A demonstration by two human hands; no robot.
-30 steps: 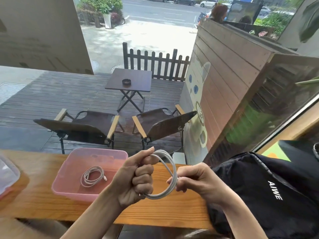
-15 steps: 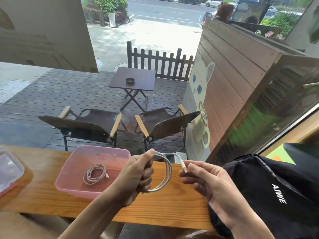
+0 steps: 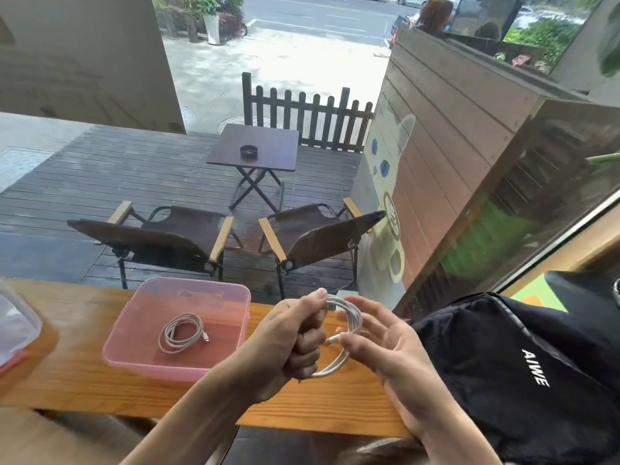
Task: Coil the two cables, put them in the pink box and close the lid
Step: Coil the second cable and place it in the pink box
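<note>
A pink box (image 3: 134, 359) stands open on the wooden counter, and one coiled white cable (image 3: 181, 333) lies inside it. To the right of the box, my left hand (image 3: 295, 344) grips a second white cable (image 3: 352, 325) wound into a loop above the counter. My right hand (image 3: 385, 350) is beside the loop, thumb and forefinger pinching the cable's plug end against the coil while the other fingers are spread. The clear lid (image 3: 15, 327) lies at the far left of the counter, partly out of view.
A black backpack (image 3: 523, 370) fills the right end of the wooden counter (image 3: 67, 380). Behind the counter a window looks onto a deck with two chairs and a small table.
My right hand has brought the plug end from above the loop down across the coil, and its fingers have spread. The left hand keeps its grip on the loop.
</note>
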